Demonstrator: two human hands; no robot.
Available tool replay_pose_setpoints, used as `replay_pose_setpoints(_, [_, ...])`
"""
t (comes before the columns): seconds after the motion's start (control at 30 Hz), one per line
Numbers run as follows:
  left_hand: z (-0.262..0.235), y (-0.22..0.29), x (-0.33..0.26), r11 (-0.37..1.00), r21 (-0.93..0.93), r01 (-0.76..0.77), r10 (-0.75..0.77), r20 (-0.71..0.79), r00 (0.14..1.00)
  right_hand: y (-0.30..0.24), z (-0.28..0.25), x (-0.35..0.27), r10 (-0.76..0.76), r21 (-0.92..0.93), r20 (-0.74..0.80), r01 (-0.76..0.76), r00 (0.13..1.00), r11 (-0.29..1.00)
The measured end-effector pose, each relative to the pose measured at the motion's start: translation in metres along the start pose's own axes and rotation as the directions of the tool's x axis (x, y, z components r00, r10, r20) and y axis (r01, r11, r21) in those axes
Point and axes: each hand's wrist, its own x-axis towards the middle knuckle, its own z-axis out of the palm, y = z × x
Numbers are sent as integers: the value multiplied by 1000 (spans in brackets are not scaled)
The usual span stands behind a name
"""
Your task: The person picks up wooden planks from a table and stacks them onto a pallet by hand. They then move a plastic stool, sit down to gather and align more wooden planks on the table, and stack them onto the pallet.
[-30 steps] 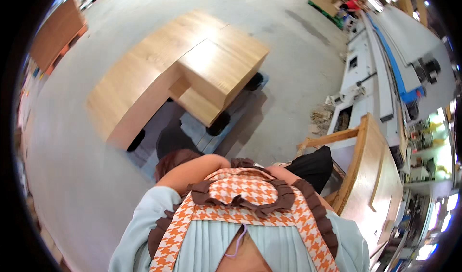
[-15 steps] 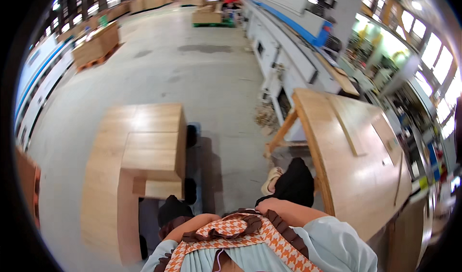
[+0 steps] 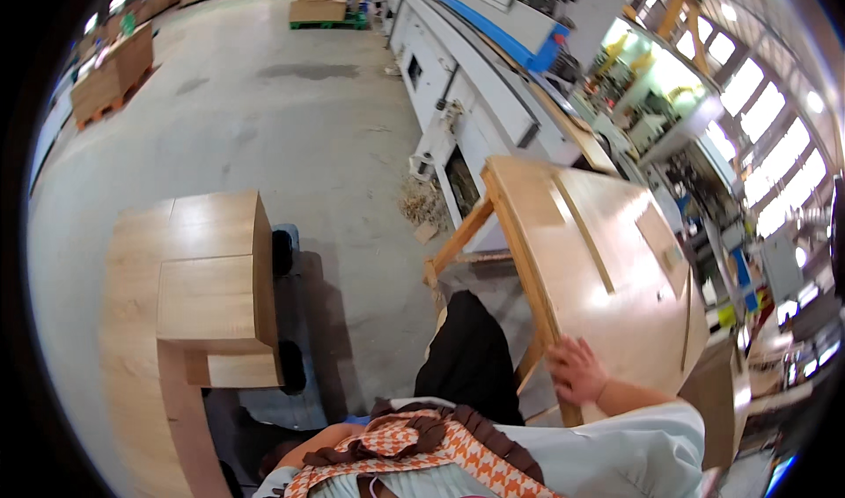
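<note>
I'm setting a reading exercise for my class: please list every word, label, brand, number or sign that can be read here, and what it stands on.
No text can be read.
Worktable under the right hand: no lettering visible.
Wood-grain panels at left: no lettering visible.
Long white machine: any markings too small or blurred to read.
Equipment in the right background: any markings too small or blurred to read.

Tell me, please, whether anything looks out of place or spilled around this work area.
Yes: a loose heap of pale debris lies on the floor beside the long white machine; uncollected like that, it looks like spilled waste.
</note>
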Motion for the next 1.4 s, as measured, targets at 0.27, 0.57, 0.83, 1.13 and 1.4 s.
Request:
replay_pose_setpoints(0.27, [25, 0, 102, 934, -326, -149, 121, -105, 987, 22, 70, -25, -68, -148, -139, 47, 988, 988])
replay_pose_setpoints(0.57, [14, 80, 36, 958, -91, -273, 260, -132, 957, 32, 80, -19, -112, -182, -204, 74, 973, 980])
replay_pose_setpoints(0.83, [-5, 134, 1, 914, 154, -375, 364, 98, 926, 0, -6, 3, 57, 86, -154, -44, 986, 995])
replay_pose_setpoints(1.13, [-6, 77, 65, 906, 420, 51, -6, -108, 994, -6, -1, 3, 31, 208, -205, 13, 978, 978])
replay_pose_setpoints(1.4, [-79, 284, -63, 898, 440, -4, 286, -576, 765, -10, -2, -10, 23, 195, -193, 15, 981, 981])
